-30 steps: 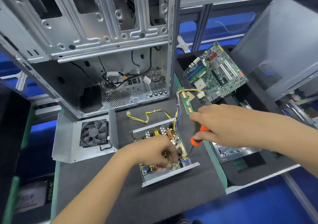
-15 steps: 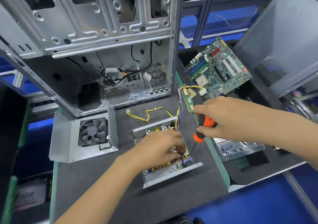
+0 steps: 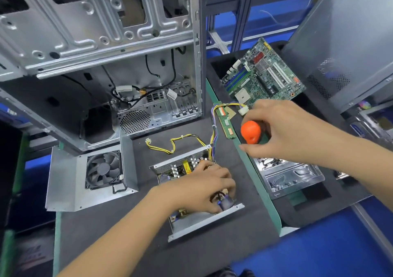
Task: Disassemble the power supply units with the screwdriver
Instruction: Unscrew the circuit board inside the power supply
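Note:
An opened power supply unit (image 3: 204,223) lies on the dark mat, its metal tray holding a circuit board with capacitors and heat sinks. My left hand (image 3: 204,187) reaches into the tray, its fingers curled round a dark component at the board's near right corner. My right hand (image 3: 285,132) grips the orange-handled screwdriver (image 3: 251,132) above and to the right of the unit; its shaft is hidden. Yellow and coloured wires (image 3: 176,142) run from the unit's far side.
The removed cover with a black fan (image 3: 104,170) lies left of the unit. An empty computer case (image 3: 106,42) stands behind. A RAM stick (image 3: 226,123) and motherboard (image 3: 263,74) lie to the right, above a metal tray (image 3: 289,176). A grey side panel (image 3: 344,32) leans far right.
My right hand lifted the screwdriver up and away from the unit, with the handle end turned toward the camera. My left hand stayed in the tray and shifted toward the near right corner.

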### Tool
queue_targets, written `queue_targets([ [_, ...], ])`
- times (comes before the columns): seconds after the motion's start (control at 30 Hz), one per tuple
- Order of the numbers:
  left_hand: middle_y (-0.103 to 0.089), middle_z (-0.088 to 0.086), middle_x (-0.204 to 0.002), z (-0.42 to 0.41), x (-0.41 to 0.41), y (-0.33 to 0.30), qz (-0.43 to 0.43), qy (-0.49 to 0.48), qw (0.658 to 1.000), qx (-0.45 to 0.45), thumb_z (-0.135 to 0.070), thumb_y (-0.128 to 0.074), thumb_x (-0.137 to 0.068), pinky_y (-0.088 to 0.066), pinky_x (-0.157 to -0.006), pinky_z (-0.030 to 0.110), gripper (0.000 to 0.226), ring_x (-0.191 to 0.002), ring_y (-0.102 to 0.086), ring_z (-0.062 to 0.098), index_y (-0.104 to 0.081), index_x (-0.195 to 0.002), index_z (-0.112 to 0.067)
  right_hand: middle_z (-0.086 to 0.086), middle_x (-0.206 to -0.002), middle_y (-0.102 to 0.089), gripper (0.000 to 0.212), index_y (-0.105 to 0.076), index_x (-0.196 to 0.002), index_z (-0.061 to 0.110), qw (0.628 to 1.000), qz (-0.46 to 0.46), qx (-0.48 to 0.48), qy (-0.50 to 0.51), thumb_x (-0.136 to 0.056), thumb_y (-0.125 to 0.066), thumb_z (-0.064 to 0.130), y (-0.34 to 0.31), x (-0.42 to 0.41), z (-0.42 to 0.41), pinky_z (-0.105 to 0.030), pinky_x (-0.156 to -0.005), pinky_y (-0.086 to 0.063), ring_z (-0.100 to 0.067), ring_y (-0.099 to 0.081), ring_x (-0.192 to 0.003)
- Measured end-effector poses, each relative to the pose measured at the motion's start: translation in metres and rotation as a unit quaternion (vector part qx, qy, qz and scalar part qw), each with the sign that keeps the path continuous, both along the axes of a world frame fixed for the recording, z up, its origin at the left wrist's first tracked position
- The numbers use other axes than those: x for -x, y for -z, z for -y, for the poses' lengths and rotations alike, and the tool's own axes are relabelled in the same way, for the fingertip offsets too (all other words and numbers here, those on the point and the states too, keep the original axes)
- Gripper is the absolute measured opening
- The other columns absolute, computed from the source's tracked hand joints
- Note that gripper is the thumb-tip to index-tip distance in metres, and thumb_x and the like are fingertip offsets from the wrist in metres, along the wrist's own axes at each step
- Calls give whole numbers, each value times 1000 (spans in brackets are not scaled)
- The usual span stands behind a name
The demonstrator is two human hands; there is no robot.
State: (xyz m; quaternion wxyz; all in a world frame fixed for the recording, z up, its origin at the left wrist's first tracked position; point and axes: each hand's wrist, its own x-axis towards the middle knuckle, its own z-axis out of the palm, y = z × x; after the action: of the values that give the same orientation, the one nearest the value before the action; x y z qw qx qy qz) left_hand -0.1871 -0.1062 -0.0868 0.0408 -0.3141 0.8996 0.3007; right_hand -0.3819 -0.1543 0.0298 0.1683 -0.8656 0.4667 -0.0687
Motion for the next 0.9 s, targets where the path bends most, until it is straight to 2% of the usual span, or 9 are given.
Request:
queue_targets([
  [0.13, -57, -7, -101, 6, -14, -12, -75, -61, 990, -102, -16, -69, -80, -11, -118, 35, 29, -102, -49, 8, -53, -104, -17, 5, -90, -36, 18, -44, -65, 22, 995, 7, -55, -84, -67, -62, 27, 15, -3, -7, -24, -68, -40, -15, -46, -72],
  [0.2, -59, -11, -100, 8, -18, -15, -87, -56, 990, -98, -13, -66, -78, -14, -117, 37, 30, -104, -50, 8, -56, -106, -17, 3, -94, -41, 14, -51, -72, 15, 985, 30, -102, -136, -65, -63, 13, 25, -5, -9, -20, -69, -38, -12, -47, -77],
  [0.27, -58, -11, -105, 8, -19, -18, -80, -38, 991, -100, -16, -65, -71, -10, -118, 31, 43, -112, -48, 12, -60, -114, -21, 6, -87, -43, 19, -56, -80, 14, 973, 32, -142, -178, -65, -61, 5, 38, -6, -11, -18, -67, -33, -1, -45, -77],
  [0.33, -54, -16, -105, 8, -18, -20, -70, -28, 991, -107, -26, -61, -66, -6, -116, 26, 46, -116, -43, 13, -64, -112, -26, 9, -84, -40, 21, -60, -85, 20, 963, -13, -159, -219, -69, -60, 6, 53, -6, -12, -19, -70, -28, 6, -37, -76],
  [0.43, -55, -13, -99, 9, -19, -20, -87, -35, 988, -122, -37, -68, -78, -20, -112, 32, 23, -112, -42, 11, -69, -98, -26, 10, -86, -38, 15, -64, -88, 28, 946, -95, -132, -280, -79, -58, 18, 78, -6, -13, -22, -76, -22, 2, -30, -79],
  [0.5, -57, -9, -101, 10, -21, -20, -101, -37, 987, -117, -34, -74, -84, -27, -108, 35, 15, -110, -42, 10, -72, -94, -23, 7, -91, -45, 13, -66, -90, 27, 936, -121, -107, -312, -82, -56, 23, 92, -7, -15, -27, -82, -29, -5, -37, -87],
  [0.63, -53, -4, -105, 7, -24, -21, -96, -48, 987, -119, -24, -73, -86, -29, -105, 34, 8, -111, -41, 12, -74, -93, -22, 2, -86, -51, 12, -68, -82, 26, 932, -102, -83, -338, -79, -59, 19, 111, -11, -17, -33, -75, -35, -19, -49, -86],
  [0.77, -38, -3, -100, -1, -25, -19, -114, -104, 983, -98, -12, -70, -79, -32, -98, 28, 16, -104, -38, 12, -74, -87, -25, 3, -95, -56, 25, -72, -96, 33, 928, -90, -75, -353, -78, -60, 20, 127, -12, -18, -31, -71, -30, -17, -52, -90],
  [0.9, -38, 0, -102, -6, -22, -16, -142, -135, 975, -104, -25, -74, -83, -32, -100, 32, 2, -106, -38, 17, -73, -84, -23, 3, -88, -59, 14, -73, -82, 31, 930, -49, -63, -359, -74, -74, 20, 138, -15, -18, -30, -66, -32, -21, -57, -83],
])
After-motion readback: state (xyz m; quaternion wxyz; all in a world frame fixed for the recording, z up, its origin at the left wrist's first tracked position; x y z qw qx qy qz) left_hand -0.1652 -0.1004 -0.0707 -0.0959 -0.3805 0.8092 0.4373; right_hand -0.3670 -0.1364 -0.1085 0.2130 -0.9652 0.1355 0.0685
